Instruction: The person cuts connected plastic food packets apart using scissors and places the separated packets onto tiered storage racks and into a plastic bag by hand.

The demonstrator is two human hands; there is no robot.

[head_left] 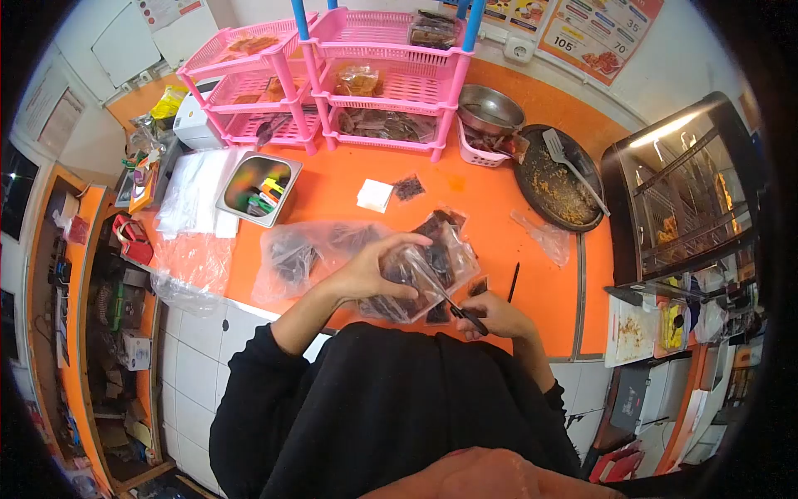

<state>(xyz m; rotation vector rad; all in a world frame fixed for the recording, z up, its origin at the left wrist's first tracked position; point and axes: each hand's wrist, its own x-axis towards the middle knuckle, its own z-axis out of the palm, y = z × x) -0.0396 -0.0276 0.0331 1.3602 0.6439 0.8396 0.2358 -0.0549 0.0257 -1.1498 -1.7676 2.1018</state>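
Note:
My left hand grips a clear plastic bag with dark contents, thumb and fingers around it. In my right hand is a pair of scissors with black handles, its blades at the bag's right edge. Whether the blades have cut into the plastic I cannot tell. Several small packets of dark pieces lie under and beyond the bag. To the left, a larger translucent plastic bag holds more dark packets. A thin black stick-like item lies beyond my right hand.
Pink tiered racks with bagged food stand at the back. A metal tin of markers sits left. Back right are a metal bowl and a dark round pan with a spatula. A lit glass cabinet stands at the right.

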